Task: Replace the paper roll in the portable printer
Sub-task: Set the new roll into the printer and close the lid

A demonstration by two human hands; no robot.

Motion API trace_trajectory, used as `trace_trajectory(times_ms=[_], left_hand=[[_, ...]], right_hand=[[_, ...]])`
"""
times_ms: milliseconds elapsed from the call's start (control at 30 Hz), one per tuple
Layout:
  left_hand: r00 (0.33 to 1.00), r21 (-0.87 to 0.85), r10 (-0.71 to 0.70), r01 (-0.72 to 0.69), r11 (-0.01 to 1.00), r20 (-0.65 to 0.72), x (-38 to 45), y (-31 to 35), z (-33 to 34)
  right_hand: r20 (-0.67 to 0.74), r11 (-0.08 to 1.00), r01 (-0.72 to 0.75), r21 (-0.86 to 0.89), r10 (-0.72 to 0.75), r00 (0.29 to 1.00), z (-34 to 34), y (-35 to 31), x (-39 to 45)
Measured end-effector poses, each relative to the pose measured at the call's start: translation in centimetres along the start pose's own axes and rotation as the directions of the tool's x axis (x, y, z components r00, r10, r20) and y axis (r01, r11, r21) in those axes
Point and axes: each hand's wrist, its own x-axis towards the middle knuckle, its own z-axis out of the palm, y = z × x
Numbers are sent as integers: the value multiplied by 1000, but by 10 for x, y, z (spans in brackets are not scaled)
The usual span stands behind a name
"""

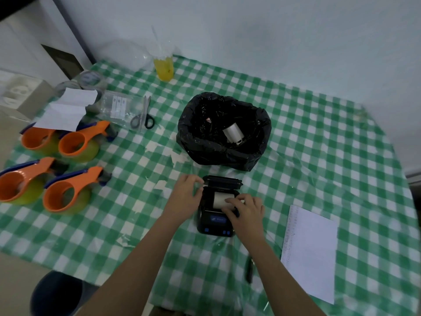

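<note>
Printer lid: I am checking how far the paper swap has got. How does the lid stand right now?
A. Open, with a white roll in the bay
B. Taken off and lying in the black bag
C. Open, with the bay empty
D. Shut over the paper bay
A: the lid is tipped back behind the printer and a white paper roll sits in the open bay.

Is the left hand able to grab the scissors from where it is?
Probably yes. The left hand rests beside the printer, and the scissors lie further back on the left, with only bare tablecloth between. Nothing blocks the way, though the arm would need to stretch forward.
</note>
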Motion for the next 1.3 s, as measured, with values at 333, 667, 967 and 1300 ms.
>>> trace_trajectory(times_ms=[333, 667, 967, 1300], left_hand=[[988, 169, 122, -136, 976, 91, 5, 18, 10], [975, 243, 198, -216, 946, 96, -8, 14, 15], [969, 268, 236, -246, 932, 69, -29, 4, 18], [962, 328, 250, -272, 905, 107, -38, -4, 19]], right_hand=[[1, 986, 159, -53, -159, 987, 9, 0, 2], [-7, 979, 200, -34, -200, 980, 6, 1, -10], [-73, 972, 232, 49, -228, 971, 3, -2, -15], [-92, 972, 194, 133, -183, 979, -2, -7, -11]])
